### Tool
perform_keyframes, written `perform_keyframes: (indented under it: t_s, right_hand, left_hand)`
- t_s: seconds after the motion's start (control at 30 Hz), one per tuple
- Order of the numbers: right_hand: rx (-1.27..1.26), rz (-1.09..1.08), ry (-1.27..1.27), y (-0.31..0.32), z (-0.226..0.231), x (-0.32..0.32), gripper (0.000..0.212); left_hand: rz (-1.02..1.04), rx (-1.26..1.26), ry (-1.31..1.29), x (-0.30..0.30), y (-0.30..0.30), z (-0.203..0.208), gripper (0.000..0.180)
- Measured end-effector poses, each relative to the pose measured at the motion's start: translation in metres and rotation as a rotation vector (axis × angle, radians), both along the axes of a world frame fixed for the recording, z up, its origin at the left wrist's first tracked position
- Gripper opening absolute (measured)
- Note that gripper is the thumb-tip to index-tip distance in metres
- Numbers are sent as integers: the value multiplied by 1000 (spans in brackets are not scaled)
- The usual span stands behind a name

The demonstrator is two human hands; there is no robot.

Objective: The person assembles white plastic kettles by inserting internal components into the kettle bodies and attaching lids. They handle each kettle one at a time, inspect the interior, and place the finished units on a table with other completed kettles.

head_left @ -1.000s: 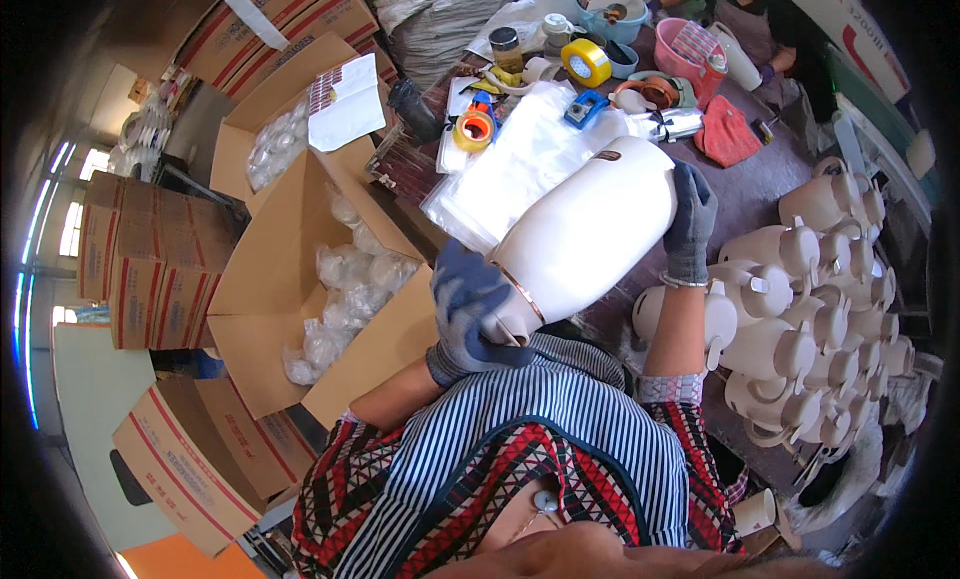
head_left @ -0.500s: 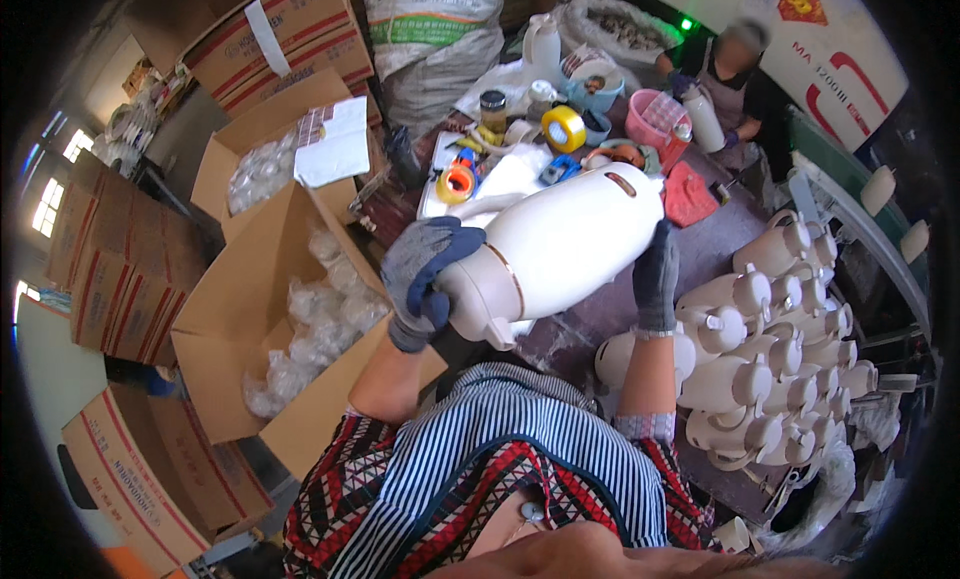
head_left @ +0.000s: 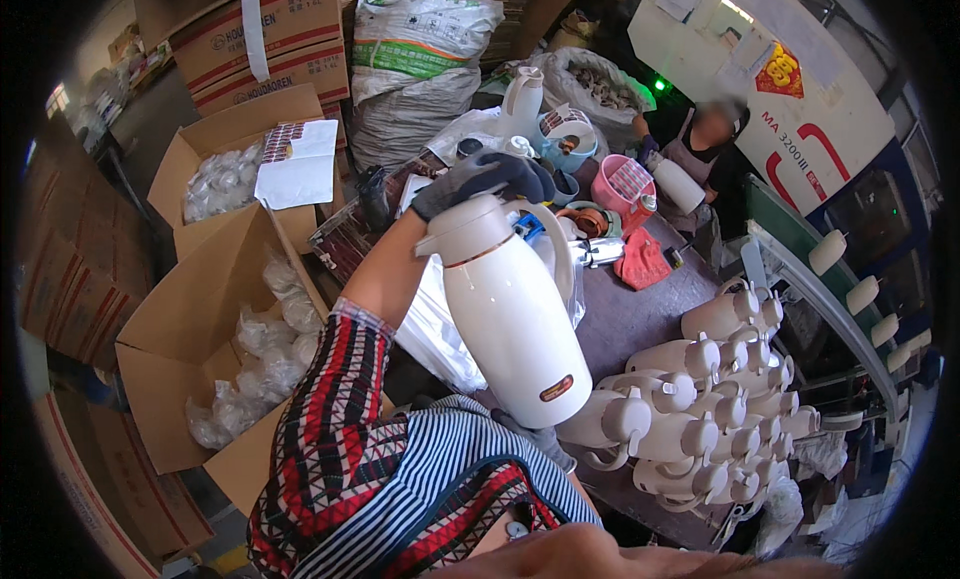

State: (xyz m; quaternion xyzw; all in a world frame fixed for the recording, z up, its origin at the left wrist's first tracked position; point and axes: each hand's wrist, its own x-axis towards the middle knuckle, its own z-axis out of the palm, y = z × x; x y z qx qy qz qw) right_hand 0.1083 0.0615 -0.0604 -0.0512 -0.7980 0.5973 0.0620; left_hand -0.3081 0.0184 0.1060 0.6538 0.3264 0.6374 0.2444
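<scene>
Gloves grip firmly: left hand (head_left: 482, 177) clamps the white thermos jug's (head_left: 512, 314) lid, steadying it; right hand (head_left: 535, 441) cups its base from below.

Right hand (head_left: 535, 434): mostly hidden beneath the white jug (head_left: 510, 314), only grey glove fingers showed. Jug's top was covered by the gloved left hand (head_left: 480, 179). Co-worker's (head_left: 700, 149) face was blurred; bagged contents of the open boxes (head_left: 215, 309) were indistinct.

Head fisheye looks steeply down, close, perhaps tilted forward.
</scene>
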Motion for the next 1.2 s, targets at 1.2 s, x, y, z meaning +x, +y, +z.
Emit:
perform_keyframes:
  t_s: [1.2]
  right_hand:
    - [-419, -193, -221, -21, 11, -10, 47]
  left_hand:
    - [-656, 140, 41, 40, 76, 58, 59]
